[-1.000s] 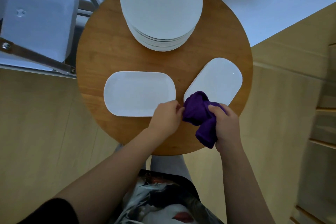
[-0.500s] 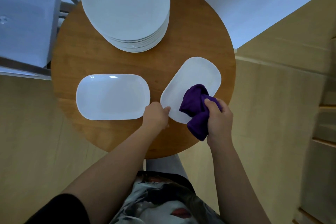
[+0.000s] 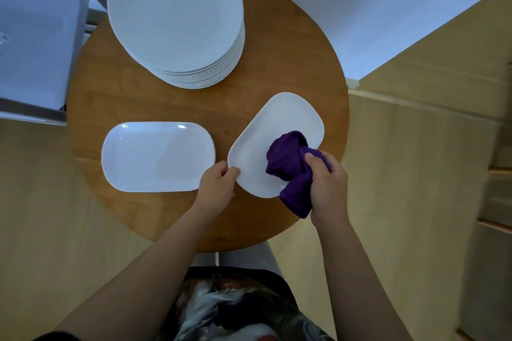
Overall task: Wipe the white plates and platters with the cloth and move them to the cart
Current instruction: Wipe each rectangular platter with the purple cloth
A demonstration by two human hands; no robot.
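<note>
On the round wooden table (image 3: 291, 63) lie two white oblong platters. The right platter (image 3: 277, 130) sits at an angle, and my left hand (image 3: 217, 184) pinches its near left edge. My right hand (image 3: 327, 183) grips a bunched purple cloth (image 3: 288, 163) that presses on the platter's near right part. The left platter (image 3: 158, 156) lies flat and untouched beside my left hand. A tall stack of white round plates (image 3: 177, 16) stands at the table's far side.
The metal cart (image 3: 36, 36) with a pale shelf stands at the far left, touching the table's edge. A white wall runs behind the table. Light wooden floor surrounds it, and wooden steps (image 3: 496, 196) rise at the right.
My left hand left the cloth and took the right platter's near edge. My right hand carried the cloth onto that platter, which has turned and shifted towards me.
</note>
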